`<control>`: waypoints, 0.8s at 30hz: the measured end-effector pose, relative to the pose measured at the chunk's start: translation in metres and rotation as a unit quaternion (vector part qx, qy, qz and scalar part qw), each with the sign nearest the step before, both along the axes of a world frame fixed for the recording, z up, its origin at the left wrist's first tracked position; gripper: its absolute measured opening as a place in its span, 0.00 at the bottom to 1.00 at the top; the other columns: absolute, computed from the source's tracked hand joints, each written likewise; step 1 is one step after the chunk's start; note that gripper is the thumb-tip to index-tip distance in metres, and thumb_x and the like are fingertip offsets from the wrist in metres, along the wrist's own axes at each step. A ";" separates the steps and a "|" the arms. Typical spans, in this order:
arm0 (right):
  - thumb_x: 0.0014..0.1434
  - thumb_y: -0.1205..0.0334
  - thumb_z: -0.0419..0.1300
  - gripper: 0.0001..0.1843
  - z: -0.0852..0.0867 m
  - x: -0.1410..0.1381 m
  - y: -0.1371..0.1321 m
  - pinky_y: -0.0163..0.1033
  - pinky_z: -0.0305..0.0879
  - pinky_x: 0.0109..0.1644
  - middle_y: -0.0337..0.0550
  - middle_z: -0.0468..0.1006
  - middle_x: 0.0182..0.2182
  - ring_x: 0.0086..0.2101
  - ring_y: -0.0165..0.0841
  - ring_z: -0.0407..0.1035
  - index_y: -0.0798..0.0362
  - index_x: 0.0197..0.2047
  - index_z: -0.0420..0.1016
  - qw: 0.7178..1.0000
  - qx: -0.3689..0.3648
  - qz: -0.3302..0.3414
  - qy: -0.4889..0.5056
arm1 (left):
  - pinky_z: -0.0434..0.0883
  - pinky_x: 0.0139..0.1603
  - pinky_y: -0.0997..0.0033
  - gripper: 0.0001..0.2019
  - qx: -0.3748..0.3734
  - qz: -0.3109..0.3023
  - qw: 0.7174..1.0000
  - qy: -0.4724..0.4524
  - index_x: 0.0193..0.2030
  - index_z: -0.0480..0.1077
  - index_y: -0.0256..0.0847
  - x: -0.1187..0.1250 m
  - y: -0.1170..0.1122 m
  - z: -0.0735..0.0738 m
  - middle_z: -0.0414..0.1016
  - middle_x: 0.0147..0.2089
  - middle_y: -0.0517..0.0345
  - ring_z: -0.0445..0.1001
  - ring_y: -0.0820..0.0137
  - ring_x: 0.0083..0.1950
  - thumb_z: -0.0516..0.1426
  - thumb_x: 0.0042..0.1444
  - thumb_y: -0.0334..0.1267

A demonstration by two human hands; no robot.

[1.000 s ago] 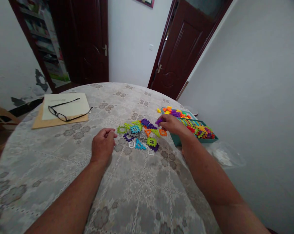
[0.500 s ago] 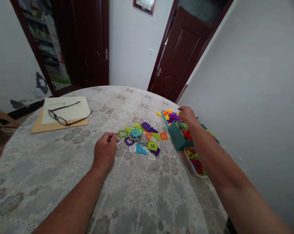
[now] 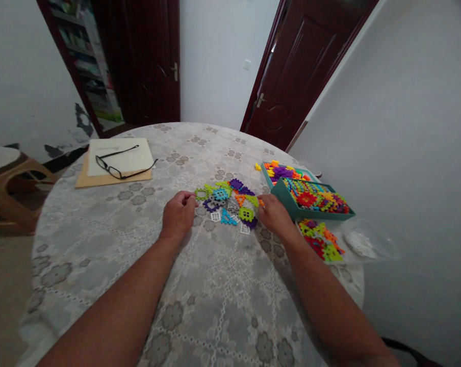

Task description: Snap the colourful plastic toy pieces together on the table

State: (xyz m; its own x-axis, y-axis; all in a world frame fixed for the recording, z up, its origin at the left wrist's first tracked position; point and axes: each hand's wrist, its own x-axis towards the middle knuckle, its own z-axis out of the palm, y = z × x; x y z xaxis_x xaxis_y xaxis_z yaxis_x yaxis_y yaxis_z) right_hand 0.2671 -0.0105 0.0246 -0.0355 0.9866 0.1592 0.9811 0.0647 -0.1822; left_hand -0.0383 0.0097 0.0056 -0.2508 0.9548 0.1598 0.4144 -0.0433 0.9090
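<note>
A heap of flat coloured plastic pieces (image 3: 230,204) lies on the round table's patterned cloth (image 3: 215,285). My left hand (image 3: 179,215) rests on the cloth at the heap's left edge. Its fingers are curled into a pinch beside a green piece (image 3: 200,193), and what they hold, if anything, is hidden. My right hand (image 3: 274,214) sits at the heap's right edge, between the heap and a teal box (image 3: 286,196). Its fingertips are closed on an orange piece (image 3: 261,202).
The teal box is full of coloured pieces, with a second teal tray (image 3: 266,176) behind it. More pieces lie in a clear lid (image 3: 322,239) beside a plastic bag (image 3: 364,244). Black glasses (image 3: 119,160) lie on papers (image 3: 100,178) at the far left. A wooden stool (image 3: 8,178) stands left of the table.
My right hand went from the heap out to the teal box and came back to the heap's right edge. My left hand stayed put. The camera has shifted.
</note>
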 end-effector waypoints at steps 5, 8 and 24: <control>0.67 0.70 0.51 0.30 -0.029 0.011 0.011 0.45 0.64 0.67 0.60 0.72 0.66 0.63 0.46 0.69 0.58 0.70 0.68 0.997 0.022 -0.077 0.025 | 0.71 0.40 0.66 0.13 0.020 -0.014 0.998 0.049 0.42 0.79 0.43 0.004 -0.002 0.004 0.82 0.34 0.58 0.76 0.65 0.33 0.54 0.63 0.45; 0.67 0.68 0.52 0.31 -0.034 0.011 0.016 0.46 0.65 0.66 0.62 0.73 0.64 0.62 0.48 0.69 0.59 0.72 0.65 0.995 0.005 -0.094 0.028 | 0.72 0.45 0.66 0.13 0.035 -0.038 0.996 0.078 0.43 0.79 0.43 0.006 -0.005 0.004 0.83 0.36 0.57 0.79 0.63 0.38 0.54 0.63 0.44; 0.66 0.42 0.60 0.24 -0.022 0.005 -0.007 0.42 0.69 0.55 0.57 0.76 0.51 0.50 0.44 0.76 0.55 0.52 0.77 0.995 -0.031 -0.081 0.047 | 0.74 0.48 0.66 0.15 0.099 -0.176 0.961 0.187 0.45 0.80 0.45 0.017 -0.016 0.002 0.82 0.37 0.55 0.80 0.62 0.40 0.53 0.65 0.45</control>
State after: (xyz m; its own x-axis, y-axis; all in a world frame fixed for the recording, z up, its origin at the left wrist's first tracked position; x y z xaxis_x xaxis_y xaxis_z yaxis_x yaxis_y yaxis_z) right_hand 0.2716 -0.0179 0.0024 0.1362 0.9864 0.0921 0.9564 -0.1066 -0.2720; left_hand -0.0209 -0.0065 0.0074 0.1920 0.9114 0.3639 0.6388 -0.3976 0.6587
